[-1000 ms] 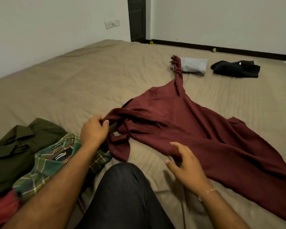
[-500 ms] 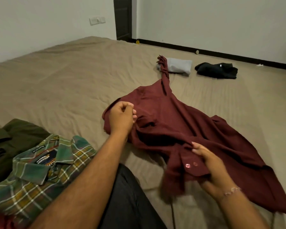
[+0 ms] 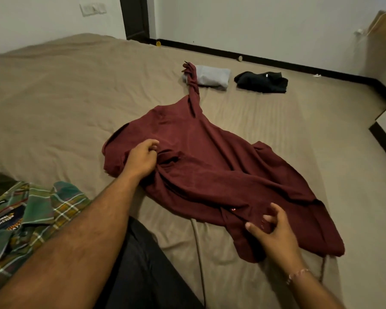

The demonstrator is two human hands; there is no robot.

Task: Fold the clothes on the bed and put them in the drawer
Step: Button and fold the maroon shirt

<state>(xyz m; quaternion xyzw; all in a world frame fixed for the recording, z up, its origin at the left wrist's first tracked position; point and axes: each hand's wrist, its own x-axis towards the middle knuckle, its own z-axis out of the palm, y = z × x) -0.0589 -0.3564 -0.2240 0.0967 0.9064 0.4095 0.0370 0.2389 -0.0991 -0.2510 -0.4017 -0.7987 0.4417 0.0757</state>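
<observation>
Since half a second ago the right hand [image 3: 274,233] has let its pinch go: its grip now hovers spread above the buttoned cuff. Head view: left hand [image 3: 143,159] pinches the crumpled maroon cotton shirt [image 3: 210,166], sprawled mid-bed [image 3: 65,97]. At 12 o'clock lie a folded grey garment [image 3: 214,76] and black bundle [image 3: 262,82]; at 8 o'clock a green plaid shirt [image 3: 31,219] waits. Early going, no drawer visible.

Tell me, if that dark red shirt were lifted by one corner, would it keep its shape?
Probably not. The maroon shirt lies rumpled, one sleeve twisted like rope, so it looks floppy. It bunches where the left hand grips it, suggesting thin, light cloth that would drape and drag.
</observation>
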